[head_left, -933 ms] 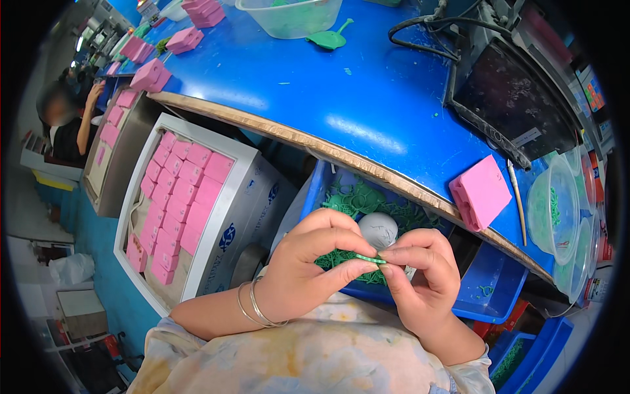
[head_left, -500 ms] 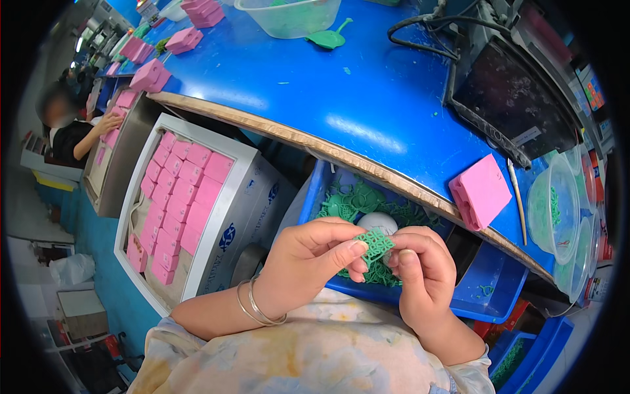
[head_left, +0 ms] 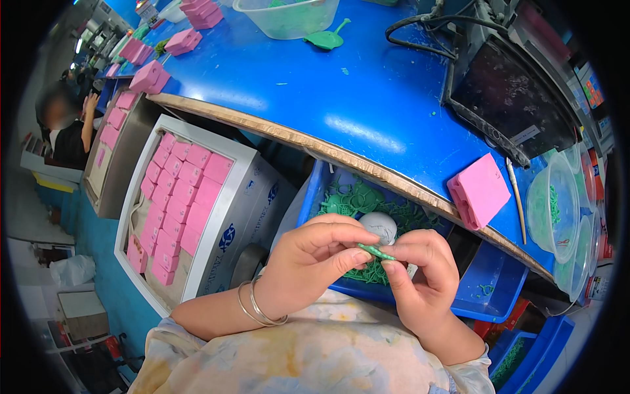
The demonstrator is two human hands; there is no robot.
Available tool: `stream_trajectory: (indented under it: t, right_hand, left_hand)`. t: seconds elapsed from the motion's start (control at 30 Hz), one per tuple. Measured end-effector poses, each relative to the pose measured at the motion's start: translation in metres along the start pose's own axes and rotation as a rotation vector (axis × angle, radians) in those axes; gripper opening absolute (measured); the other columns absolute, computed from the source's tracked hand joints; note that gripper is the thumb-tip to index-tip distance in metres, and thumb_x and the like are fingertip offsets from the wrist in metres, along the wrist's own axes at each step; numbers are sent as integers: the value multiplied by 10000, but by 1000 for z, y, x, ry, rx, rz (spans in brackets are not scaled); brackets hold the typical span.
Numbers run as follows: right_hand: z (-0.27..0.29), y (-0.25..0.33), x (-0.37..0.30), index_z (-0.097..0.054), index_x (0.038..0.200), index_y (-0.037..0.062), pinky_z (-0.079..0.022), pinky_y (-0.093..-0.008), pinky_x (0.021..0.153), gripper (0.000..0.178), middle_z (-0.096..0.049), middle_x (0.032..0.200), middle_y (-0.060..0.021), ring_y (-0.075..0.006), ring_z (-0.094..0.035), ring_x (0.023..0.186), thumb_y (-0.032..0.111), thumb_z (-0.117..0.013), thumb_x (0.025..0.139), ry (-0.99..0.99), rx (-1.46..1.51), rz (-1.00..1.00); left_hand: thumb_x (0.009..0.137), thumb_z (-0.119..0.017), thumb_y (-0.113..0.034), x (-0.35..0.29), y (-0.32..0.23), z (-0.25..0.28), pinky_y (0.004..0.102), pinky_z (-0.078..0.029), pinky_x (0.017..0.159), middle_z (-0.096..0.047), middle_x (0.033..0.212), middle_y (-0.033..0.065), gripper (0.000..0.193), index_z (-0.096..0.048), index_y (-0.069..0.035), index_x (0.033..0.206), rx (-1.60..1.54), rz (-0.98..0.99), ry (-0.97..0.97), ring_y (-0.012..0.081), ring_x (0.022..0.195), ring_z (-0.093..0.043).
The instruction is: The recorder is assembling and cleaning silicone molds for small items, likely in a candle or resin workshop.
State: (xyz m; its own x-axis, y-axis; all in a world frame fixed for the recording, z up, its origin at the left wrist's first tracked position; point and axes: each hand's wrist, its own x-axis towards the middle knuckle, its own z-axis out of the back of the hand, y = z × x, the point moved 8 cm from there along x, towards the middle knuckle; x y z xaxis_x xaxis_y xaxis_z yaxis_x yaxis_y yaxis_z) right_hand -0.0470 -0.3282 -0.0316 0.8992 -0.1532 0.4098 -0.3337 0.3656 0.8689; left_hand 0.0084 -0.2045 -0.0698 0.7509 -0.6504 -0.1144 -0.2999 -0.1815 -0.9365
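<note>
My left hand and my right hand meet in front of my body, each pinching one end of a small green openwork lattice piece. The piece is turned nearly edge-on, so it shows as a thin strip between the fingertips. Right behind the hands is a blue bin with tangled green scraps in it. A round white object sits among the scraps, partly hidden by my fingers.
A pink block and a thin brush lie on the blue table at right, near clear bowls and a black device. Pink blocks fill a white-framed box at left. Another person sits far left.
The green lattice piece has turned from face-up to nearly edge-on between my fingers. More of the white round object shows. The other person's hand has lifted off the pink blocks.
</note>
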Motion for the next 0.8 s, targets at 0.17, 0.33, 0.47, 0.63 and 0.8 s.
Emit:
stream_trajectory:
  t: [0.17, 0.33, 0.47, 0.63, 0.8]
  right_hand:
    - [0, 4, 0, -650, 903, 10, -409, -245, 530, 216, -553, 803, -93, -153, -520, 639, -33, -674, 692, 4, -37, 65]
    - [0, 5, 0, -652, 904, 14, -406, -252, 531, 229, -552, 800, -91, -162, -520, 640, -30, -683, 682, 10, -54, 73]
    - [2, 7, -1, -653, 895, 16, -401, -255, 528, 226, -555, 801, -86, -167, -520, 641, -18, -690, 674, 5, -76, 83]
    - [29, 40, 7, -636, 936, 39, -407, -322, 598, 326, -565, 853, -82, -216, -529, 684, 183, -743, 664, -34, -529, 406]
    - [67, 30, 26, -571, 1070, 14, -390, -437, 841, 511, -533, 1056, -165, -356, -506, 966, 317, -717, 685, -137, -911, 229]
  left_hand:
    - [788, -567, 102, 0, -7, -2, 302, -471, 832, -484, 1090, 124, 285, -559, 48, 1067, 84, -114, 41, 181, 971, -538]
    - [770, -593, 101, -1, -8, -3, 288, -459, 835, -461, 1100, 115, 334, -544, 39, 1094, 107, -159, 54, 171, 956, -529]
    - [774, -589, 99, 0, -12, -5, 290, -462, 824, -472, 1079, 120, 301, -548, 43, 1066, 164, -180, 35, 167, 935, -531]
    - [813, -592, 44, 2, -25, 17, 240, -443, 777, -539, 950, 78, 150, -566, 27, 959, 143, -242, -71, 110, 884, -526]
    - [820, -602, -26, 53, -98, 56, 212, -458, 602, -574, 845, 62, 236, -512, 20, 1033, 266, -351, -350, 99, 655, -546]
